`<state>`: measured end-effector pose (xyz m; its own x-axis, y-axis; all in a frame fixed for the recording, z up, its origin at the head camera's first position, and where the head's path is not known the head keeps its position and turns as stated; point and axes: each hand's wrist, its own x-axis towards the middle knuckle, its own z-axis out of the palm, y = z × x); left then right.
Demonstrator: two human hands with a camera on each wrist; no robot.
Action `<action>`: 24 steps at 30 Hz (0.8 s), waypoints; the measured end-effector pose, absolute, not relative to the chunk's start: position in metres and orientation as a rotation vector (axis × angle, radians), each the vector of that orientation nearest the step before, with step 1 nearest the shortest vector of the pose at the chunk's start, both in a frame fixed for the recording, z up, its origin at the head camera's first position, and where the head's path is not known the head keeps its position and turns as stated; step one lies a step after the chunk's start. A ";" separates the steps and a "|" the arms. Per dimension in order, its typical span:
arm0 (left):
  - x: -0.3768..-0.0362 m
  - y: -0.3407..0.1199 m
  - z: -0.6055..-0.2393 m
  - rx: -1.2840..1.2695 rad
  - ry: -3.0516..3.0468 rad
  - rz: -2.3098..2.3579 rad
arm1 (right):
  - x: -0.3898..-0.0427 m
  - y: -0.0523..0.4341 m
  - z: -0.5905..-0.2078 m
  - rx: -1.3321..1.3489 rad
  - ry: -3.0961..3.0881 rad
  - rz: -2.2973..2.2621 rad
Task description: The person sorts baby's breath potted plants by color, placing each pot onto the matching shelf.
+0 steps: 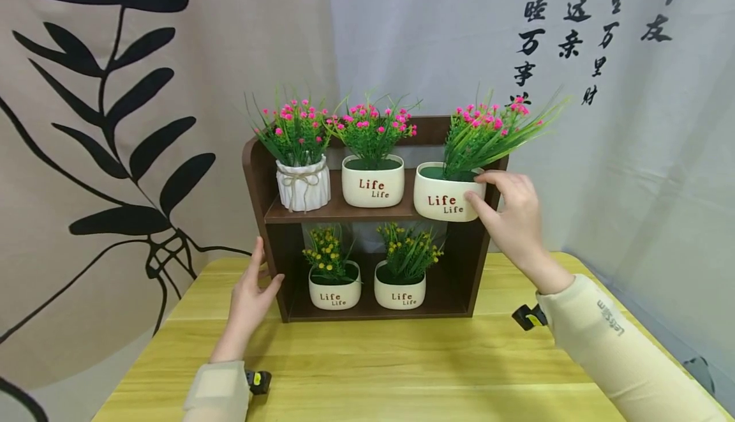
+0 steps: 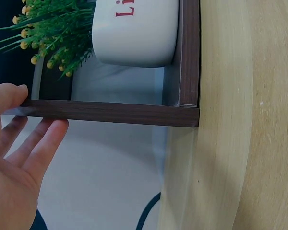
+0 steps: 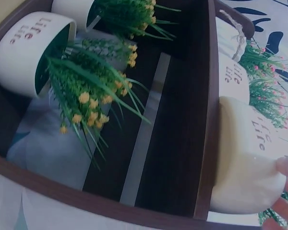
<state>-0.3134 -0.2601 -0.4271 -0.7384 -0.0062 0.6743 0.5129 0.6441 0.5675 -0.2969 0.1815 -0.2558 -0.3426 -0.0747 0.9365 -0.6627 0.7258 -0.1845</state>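
Note:
My right hand pinches the rim of a cream "Life" flowerpot with pink flowers, thumb on its front and fingers at the back. This pot is at the right of the upper tier of a dark brown wooden shelf, overlapping the tier's front edge; in the right wrist view its base is close to the board, contact unclear. My left hand holds the shelf's left side panel, thumb inside and fingers outside. Beside the held pot are another cream pot and a white pleated pot tied with twine, both with pink flowers.
On the lower tier stand two cream pots, a left one and a right one, with yellow flowers. The shelf rests on a light wooden table. Behind hangs a curtain with black leaf prints and writing.

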 end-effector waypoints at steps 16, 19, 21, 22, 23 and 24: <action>-0.312 -0.259 -0.427 -0.382 -2.226 -1.037 | -0.310 0.191 -0.251 0.536 -1.937 0.426; -0.312 -0.259 -0.427 -0.385 -2.227 -1.035 | -0.312 0.192 -0.250 0.516 -1.953 0.389; -0.313 -0.259 -0.427 -0.384 -2.226 -1.036 | -0.312 0.193 -0.250 0.506 -1.963 0.360; -0.313 -0.259 -0.427 -0.385 -2.226 -1.034 | -0.313 0.193 -0.250 0.503 -1.965 0.346; -0.313 -0.259 -0.426 -0.385 -2.225 -1.035 | -0.313 0.194 -0.249 0.502 -1.966 0.333; -0.313 -0.259 -0.426 -0.384 -2.225 -1.033 | -0.314 0.194 -0.249 0.502 -1.966 0.321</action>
